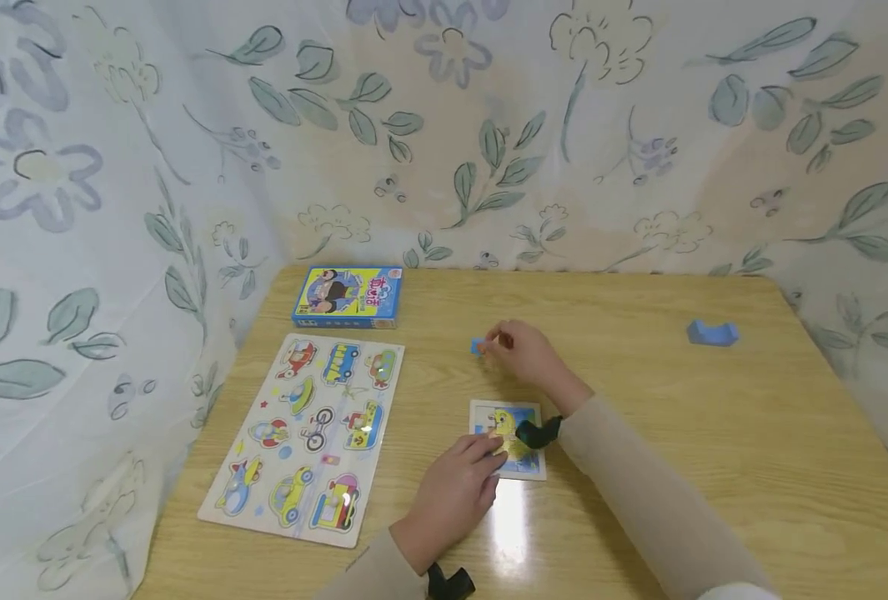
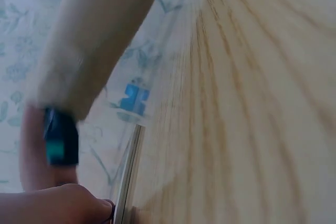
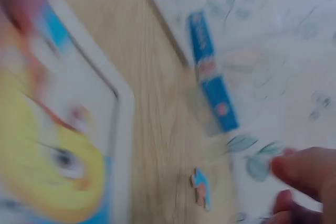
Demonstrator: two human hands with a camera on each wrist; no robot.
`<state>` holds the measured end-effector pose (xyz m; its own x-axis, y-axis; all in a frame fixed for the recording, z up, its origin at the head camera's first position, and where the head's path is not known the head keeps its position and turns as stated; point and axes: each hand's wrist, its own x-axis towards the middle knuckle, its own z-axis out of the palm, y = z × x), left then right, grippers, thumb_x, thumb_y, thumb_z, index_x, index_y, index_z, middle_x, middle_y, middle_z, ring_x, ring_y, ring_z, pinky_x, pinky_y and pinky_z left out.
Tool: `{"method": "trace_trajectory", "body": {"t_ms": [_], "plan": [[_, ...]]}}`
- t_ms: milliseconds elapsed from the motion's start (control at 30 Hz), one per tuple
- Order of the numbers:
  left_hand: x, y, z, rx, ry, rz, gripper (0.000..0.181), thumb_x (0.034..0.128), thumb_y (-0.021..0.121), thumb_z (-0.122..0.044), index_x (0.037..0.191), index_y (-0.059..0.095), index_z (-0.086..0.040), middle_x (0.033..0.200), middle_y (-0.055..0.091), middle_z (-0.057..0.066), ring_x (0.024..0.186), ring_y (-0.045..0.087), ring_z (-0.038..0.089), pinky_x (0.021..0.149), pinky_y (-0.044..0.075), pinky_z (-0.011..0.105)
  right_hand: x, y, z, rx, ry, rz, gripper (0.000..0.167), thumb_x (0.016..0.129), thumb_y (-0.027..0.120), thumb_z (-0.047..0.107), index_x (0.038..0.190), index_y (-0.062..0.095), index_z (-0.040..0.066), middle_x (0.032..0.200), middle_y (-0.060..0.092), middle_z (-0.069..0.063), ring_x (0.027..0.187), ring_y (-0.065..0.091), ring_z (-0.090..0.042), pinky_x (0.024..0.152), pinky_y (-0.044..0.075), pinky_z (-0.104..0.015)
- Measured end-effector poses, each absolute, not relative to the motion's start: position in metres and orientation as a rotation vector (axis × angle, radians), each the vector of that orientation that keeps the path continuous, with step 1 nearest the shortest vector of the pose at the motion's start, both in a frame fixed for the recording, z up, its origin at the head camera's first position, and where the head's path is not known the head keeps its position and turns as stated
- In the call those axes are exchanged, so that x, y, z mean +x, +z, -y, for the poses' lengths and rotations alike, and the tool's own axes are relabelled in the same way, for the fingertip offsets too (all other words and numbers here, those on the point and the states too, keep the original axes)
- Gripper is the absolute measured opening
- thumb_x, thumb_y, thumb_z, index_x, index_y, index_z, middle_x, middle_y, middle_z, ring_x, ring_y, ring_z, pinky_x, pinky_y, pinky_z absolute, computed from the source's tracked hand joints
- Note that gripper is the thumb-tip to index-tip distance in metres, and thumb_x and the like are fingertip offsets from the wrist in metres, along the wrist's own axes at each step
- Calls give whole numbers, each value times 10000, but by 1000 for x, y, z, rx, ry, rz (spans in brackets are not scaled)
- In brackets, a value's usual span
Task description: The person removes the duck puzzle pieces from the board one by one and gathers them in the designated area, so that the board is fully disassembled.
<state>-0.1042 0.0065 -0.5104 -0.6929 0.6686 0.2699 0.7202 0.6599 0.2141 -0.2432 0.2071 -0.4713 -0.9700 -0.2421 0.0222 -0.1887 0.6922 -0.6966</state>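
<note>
A small square picture puzzle [image 1: 539, 417] with a yellow figure lies on the table. My left hand [image 1: 454, 492] rests its fingers on the puzzle's left part; in the left wrist view the thumb [image 2: 86, 205] is against the edge of the thin board [image 2: 128, 174]. Beyond the puzzle, my right hand [image 1: 526, 358] has its fingertips at a small blue piece [image 1: 477, 346]. The blurred right wrist view shows that piece [image 3: 200, 188] on the table, with the right hand's fingers [image 3: 304, 174] apart from it. The puzzle [image 3: 68, 166] also appears there.
At the left lies a large board [image 1: 267, 521] of vehicle pieces, with a blue and yellow box [image 1: 346, 297] behind it. A blue notched block [image 1: 712, 333] sits at the far right. Flowered cloth [image 1: 444, 150] hangs behind and left of the table [image 1: 639, 367].
</note>
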Motion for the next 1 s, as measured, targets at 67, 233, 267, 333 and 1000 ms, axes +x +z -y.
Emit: {"method": "trace_trajectory", "body": {"t_ms": [67,233,267,333,1000], "plan": [[-102,-511,-6,-1146,-444,2710,299,992,719,-240,1276,768,-160,1414,645,-25,1313,563,171,1091,475,284,-215,-473,-210,-444,-1065,-2798,122,1039,673,173,1070,757,90,845,602,3,729,519,-163,649,465,-331],[-99,-512,-4,-1170,-411,2718,302,989,732,-267,1272,771,-171,1411,649,-33,1320,562,164,1095,474,285,-159,-488,-215,-650,-863,-2797,125,994,734,137,1114,772,140,798,517,119,654,457,-36,601,441,-241],[-98,-512,-4,-1181,-405,2715,308,985,743,-288,1270,772,-175,1404,653,-37,1314,565,159,1091,478,284,-153,-490,-216,-679,-850,-2819,146,984,750,146,1129,768,150,806,502,122,660,451,-28,602,438,-238],[-97,-511,-4,-1201,-395,2710,336,972,766,-344,1270,774,-188,1379,663,-51,1289,572,145,1078,485,275,-145,-493,-217,-734,-845,-2866,199,966,775,161,1165,767,156,831,495,118,667,439,-24,597,433,-236],[-100,-507,5,-1290,-436,2670,208,932,800,-361,1111,843,-262,1226,717,-124,1124,615,73,963,515,182,-147,-504,-227,-1180,-873,-2756,231,964,783,170,1194,761,172,1021,542,27,730,508,-69,643,475,-213]]}}
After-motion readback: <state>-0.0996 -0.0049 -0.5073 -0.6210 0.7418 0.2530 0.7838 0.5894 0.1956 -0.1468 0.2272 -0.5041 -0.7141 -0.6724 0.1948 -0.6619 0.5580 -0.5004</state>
